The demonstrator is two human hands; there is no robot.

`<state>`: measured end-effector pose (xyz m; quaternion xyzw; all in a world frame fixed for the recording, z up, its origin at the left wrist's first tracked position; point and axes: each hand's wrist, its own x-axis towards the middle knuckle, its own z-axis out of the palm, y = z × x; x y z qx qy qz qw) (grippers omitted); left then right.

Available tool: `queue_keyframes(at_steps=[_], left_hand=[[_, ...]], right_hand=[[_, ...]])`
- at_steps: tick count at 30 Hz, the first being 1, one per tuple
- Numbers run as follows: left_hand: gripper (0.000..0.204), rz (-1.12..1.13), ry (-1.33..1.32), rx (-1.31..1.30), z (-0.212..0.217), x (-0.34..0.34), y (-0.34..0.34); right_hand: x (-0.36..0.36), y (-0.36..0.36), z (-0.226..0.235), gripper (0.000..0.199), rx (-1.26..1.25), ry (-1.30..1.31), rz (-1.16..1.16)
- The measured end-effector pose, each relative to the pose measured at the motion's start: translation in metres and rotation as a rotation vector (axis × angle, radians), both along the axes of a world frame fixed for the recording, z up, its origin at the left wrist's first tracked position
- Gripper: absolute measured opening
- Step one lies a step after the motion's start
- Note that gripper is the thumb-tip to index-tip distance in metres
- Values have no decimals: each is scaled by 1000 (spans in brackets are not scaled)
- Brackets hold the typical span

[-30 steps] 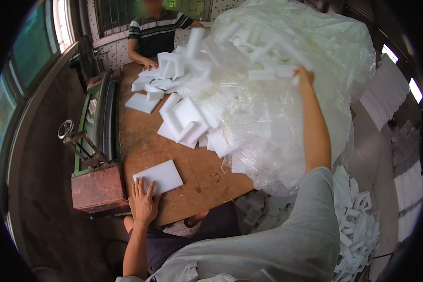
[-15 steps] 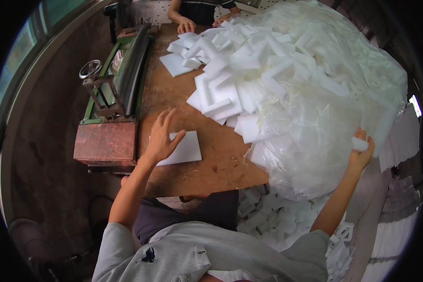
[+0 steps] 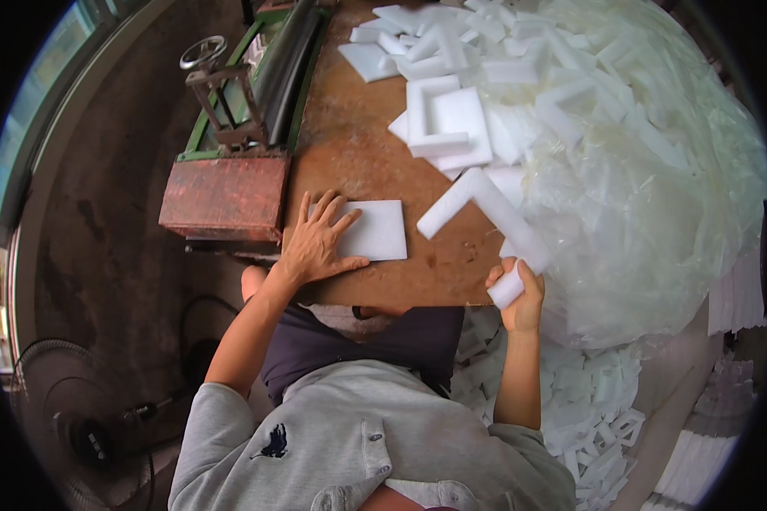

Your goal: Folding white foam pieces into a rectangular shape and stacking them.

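Fingers spread, my left hand [image 3: 317, 243] lies on the left side of a square white foam sheet [image 3: 379, 232] near the table's front edge. My right hand [image 3: 520, 298] is closed round one end of a white U-shaped foam piece [image 3: 496, 203], whose far arm reaches left over the table, a little right of the sheet. Part of the gripped end is hidden by my fingers. Just beyond, another U-shaped foam piece [image 3: 419, 128] rests on flat white foam sheets [image 3: 475, 152].
A large clear plastic bag [image 3: 639, 230] and a heap of foam pieces [image 3: 562, 60] cover the right of the brown table [image 3: 349, 162]. At the left stands a green roller machine [image 3: 260, 94] with a handwheel [image 3: 203, 53]. More foam pieces [image 3: 592, 400] lie below; a fan [image 3: 89, 434] stands lower left.
My right hand has swung left from the bag's right side, bringing the foam piece over the table. My left hand has settled on the sheet. The view has shifted; the person opposite is out of sight.
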<state>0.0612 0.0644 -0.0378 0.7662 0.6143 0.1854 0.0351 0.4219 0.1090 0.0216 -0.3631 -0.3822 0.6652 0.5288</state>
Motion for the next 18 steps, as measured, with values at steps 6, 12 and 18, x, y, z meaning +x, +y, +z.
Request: queue_keyframes(at_steps=[6,12,18], left_hand=[[84,-56,82,186,23,-11,-18],[57,292,-571,-90,63,21,-58],[34,591,-633,14,40,-8,-84]], right_hand=[[-31,9,-8,23,-226,-8,20],[-95,-11,1,22,-60,-164,455],[-133,28,9,63,633,-775,359]])
